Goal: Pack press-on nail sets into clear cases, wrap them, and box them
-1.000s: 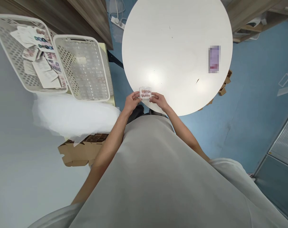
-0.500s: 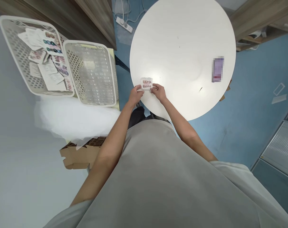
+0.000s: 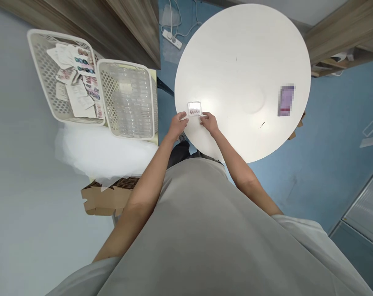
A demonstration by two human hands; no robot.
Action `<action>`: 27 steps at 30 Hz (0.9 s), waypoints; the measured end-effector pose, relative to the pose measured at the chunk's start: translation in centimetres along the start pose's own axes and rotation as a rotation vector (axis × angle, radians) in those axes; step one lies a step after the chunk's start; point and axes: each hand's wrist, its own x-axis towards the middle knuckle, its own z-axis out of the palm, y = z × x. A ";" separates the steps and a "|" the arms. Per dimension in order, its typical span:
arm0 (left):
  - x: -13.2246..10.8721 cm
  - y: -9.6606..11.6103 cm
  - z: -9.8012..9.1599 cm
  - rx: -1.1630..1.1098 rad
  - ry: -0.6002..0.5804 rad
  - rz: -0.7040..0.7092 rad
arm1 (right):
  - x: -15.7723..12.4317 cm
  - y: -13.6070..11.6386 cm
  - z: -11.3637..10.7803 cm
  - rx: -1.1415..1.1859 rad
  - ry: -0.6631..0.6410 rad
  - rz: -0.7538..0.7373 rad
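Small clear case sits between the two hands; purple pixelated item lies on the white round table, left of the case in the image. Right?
Wrong side: in the head view the purple pixelated item is right of the small clear case. It does lie on the white round table, and the case is between the left hand and right hand.

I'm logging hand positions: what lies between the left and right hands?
In the head view, a small clear case lies between the left hand and the right hand, with a row of pinkish pieces showing inside.
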 end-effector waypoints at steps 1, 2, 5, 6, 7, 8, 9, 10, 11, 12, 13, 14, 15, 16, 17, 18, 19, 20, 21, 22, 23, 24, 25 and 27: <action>-0.6 0.1 0.0 0.005 0.007 0.001 | -0.5 0.0 -0.3 0.001 -0.009 0.009; -1.2 0.2 -0.1 0.012 0.010 0.001 | -1.0 0.0 -0.7 0.008 -0.024 0.013; -3.5 0.1 0.0 0.032 0.006 0.000 | -3.1 0.0 -1.8 0.051 -0.083 -0.004; -4.4 0.0 0.0 0.030 0.007 -0.004 | -3.9 0.0 -2.1 0.066 -0.100 -0.016; -5.3 -0.2 0.2 0.022 0.009 -0.010 | -4.7 0.0 -2.4 0.080 -0.116 -0.028; -6.2 -0.4 0.3 0.011 0.009 -0.016 | -5.5 0.0 -2.6 0.091 -0.130 -0.040; -7.2 -0.6 0.4 -0.002 0.008 -0.020 | -6.2 0.1 -2.7 0.102 -0.146 -0.049; -8.3 -0.8 0.6 -0.012 0.004 -0.022 | -7.0 0.2 -2.8 0.111 -0.164 -0.054; -9.4 -1.1 0.7 -0.018 -0.001 -0.020 | -7.6 0.4 -2.8 0.121 -0.185 -0.055; -10.5 -1.3 0.8 -0.020 -0.006 -0.015 | -8.3 0.6 -2.7 0.129 -0.208 -0.053; -11.7 -1.6 0.9 -0.021 -0.009 -0.009 | -8.9 0.9 -2.5 0.136 -0.234 -0.050; -12.9 -1.9 0.9 -0.023 -0.005 -0.006 | -9.4 1.3 -2.4 0.141 -0.262 -0.047; -14.1 -2.2 1.0 -0.029 0.006 -0.006 | -9.9 1.7 -2.2 0.145 -0.290 -0.043; -15.2 -2.6 1.0 -0.038 0.024 -0.010 | -10.3 2.1 -2.0 0.145 -0.317 -0.038; -16.3 -2.9 1.1 -0.049 0.047 -0.013 | -10.7 2.6 -1.9 0.143 -0.343 -0.032; -17.3 -3.2 1.1 -0.060 0.074 -0.015 | -11.0 3.0 -1.8 0.138 -0.368 -0.026; -18.2 -3.6 1.1 -0.068 0.102 -0.014 | -11.3 3.4 -1.7 0.131 -0.387 -0.019; -18.9 -3.9 1.1 -0.072 0.129 -0.011 | -11.6 3.8 -1.8 0.122 -0.401 -0.013; -19.5 -4.1 1.0 -0.072 0.151 -0.006 | -11.8 4.1 -1.8 0.113 -0.411 -0.009; -20.0 -4.4 0.9 -0.071 0.167 -0.002 | -12.0 4.3 -1.9 0.105 -0.418 -0.007; -20.4 -4.6 0.8 -0.069 0.178 0.003 | -12.3 4.4 -2.1 0.098 -0.422 -0.008; -20.7 -4.8 0.6 -0.069 0.186 0.007 | -12.6 4.5 -2.2 0.092 -0.422 -0.011; -20.9 -4.9 0.4 -0.070 0.192 0.014 | -12.9 4.4 -2.4 0.086 -0.418 -0.016; -21.0 -5.3 -0.3 -0.076 0.205 0.037 | -13.7 4.1 -2.8 0.075 -0.398 -0.031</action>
